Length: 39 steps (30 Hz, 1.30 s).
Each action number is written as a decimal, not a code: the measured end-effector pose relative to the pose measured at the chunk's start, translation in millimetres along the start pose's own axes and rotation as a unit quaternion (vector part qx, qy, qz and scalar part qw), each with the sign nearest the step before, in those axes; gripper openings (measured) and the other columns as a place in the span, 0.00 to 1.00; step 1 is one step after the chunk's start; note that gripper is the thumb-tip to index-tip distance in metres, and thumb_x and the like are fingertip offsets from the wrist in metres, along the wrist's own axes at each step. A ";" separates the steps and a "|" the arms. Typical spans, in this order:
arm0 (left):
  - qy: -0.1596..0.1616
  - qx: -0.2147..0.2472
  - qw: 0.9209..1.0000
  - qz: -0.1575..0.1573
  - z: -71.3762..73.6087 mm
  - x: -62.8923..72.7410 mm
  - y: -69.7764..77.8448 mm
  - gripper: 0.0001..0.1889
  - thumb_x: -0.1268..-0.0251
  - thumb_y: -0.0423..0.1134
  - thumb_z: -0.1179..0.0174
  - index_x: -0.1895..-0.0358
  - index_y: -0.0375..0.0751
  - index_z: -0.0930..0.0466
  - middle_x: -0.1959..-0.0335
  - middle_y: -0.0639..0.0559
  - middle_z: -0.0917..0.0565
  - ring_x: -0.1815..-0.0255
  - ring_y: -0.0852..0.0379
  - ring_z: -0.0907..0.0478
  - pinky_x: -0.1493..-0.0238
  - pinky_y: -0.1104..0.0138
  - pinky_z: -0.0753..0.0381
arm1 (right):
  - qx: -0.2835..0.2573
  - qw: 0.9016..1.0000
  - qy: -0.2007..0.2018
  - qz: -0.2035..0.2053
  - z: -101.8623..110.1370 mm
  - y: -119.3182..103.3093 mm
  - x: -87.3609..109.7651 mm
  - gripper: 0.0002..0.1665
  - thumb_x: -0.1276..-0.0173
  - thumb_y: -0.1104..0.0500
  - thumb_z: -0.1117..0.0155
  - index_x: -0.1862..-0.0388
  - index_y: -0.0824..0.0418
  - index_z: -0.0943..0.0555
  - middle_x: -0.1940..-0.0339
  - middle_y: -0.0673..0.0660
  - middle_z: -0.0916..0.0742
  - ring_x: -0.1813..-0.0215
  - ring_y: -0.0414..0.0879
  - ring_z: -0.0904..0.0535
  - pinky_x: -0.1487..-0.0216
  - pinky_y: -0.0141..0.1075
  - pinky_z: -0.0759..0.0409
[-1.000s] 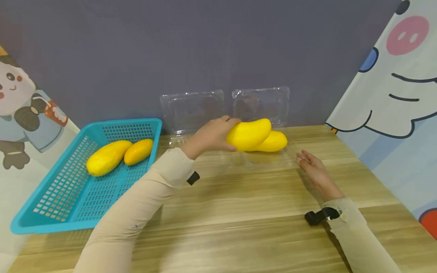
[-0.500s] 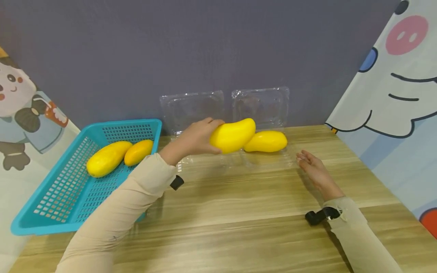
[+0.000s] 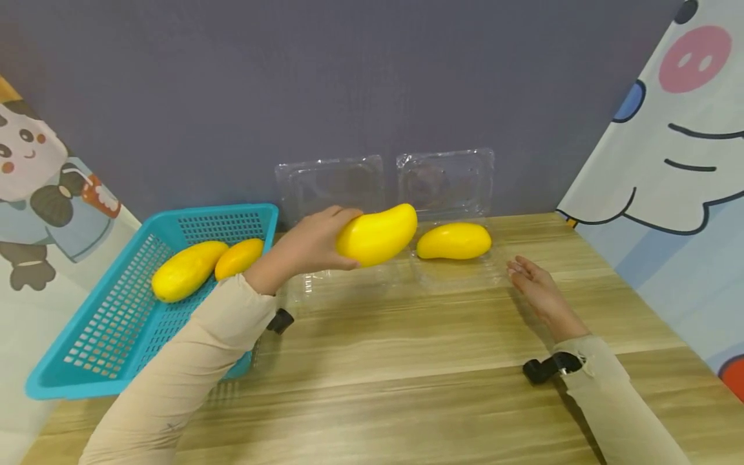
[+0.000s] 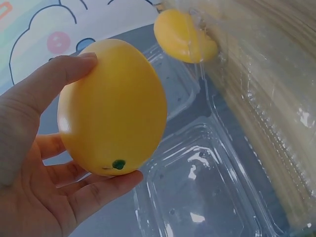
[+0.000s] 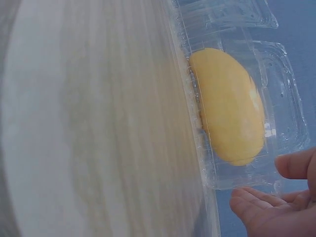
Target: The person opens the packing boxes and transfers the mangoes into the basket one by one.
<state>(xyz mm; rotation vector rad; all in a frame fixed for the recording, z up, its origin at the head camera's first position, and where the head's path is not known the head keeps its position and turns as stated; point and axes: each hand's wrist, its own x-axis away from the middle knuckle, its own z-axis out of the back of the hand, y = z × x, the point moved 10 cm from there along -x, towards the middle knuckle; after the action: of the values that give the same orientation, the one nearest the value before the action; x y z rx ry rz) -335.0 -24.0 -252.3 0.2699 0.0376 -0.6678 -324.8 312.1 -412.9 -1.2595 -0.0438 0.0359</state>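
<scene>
My left hand [image 3: 310, 242] grips a yellow mango [image 3: 376, 235], thumb on one side and fingers on the other; a small green stem mark shows on its end in the left wrist view. The held mango is above the left clear plastic box [image 4: 195, 187], whose lid stands raised behind. A second mango [image 3: 454, 241] lies in the right clear plastic box [image 3: 444, 184], also with its lid up. Just right of that box, my right hand [image 3: 540, 294] rests with loosely bent fingers and holds nothing; in the right wrist view its fingertips lie near the box's end.
A turquoise basket [image 3: 124, 386] stands at the left with a large mango [image 3: 188, 270] and a smaller mango [image 3: 239, 258] in it. Behind the wooden table [image 3: 407, 387] rises a grey wall [image 3: 360, 84]. Cartoon panels [image 3: 668, 206] flank both sides.
My left hand has carried its mango leftward, from over the right box to over the left box. The mango in the right box is now in full view. My right hand has stayed put.
</scene>
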 end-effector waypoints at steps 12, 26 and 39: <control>0.008 0.010 0.999 0.034 4.5 25.6 -21.5 0.44 0.53 0.53 0.29 0.31 0.42 0.38 0.38 0.42 0.29 0.45 0.45 0.27 0.49 0.51 0.25 | 0.013 1.000 -0.004 -0.005 -1.4 -3.0 1.3 0.35 0.23 0.61 0.66 0.29 0.76 0.66 0.29 0.77 0.48 0.28 0.67 0.52 0.29 0.44 0.44; 0.035 0.007 0.997 0.066 30.2 63.4 -46.8 0.43 0.54 0.51 0.29 0.32 0.41 0.37 0.46 0.42 0.25 0.53 0.47 0.27 0.55 0.52 0.25 | 0.015 1.000 -0.011 -0.001 0.0 -2.1 -0.2 0.36 0.22 0.58 0.66 0.29 0.77 0.67 0.28 0.77 0.49 0.28 0.67 0.53 0.29 0.41 0.43; 0.045 0.024 0.994 0.097 40.7 99.4 -67.9 0.43 0.51 0.52 0.30 0.32 0.39 0.37 0.42 0.41 0.27 0.52 0.46 0.28 0.55 0.51 0.27 | 0.018 1.000 -0.014 0.000 -0.2 0.3 -1.3 0.37 0.22 0.58 0.65 0.29 0.76 0.67 0.28 0.77 0.49 0.27 0.67 0.53 0.29 0.46 0.46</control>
<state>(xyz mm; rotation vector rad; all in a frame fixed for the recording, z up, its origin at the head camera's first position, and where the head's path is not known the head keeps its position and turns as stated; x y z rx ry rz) -300.8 -145.9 -241.0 0.3456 0.0814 -0.4629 -326.0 311.9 -413.2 -1.2240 -0.0672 0.0544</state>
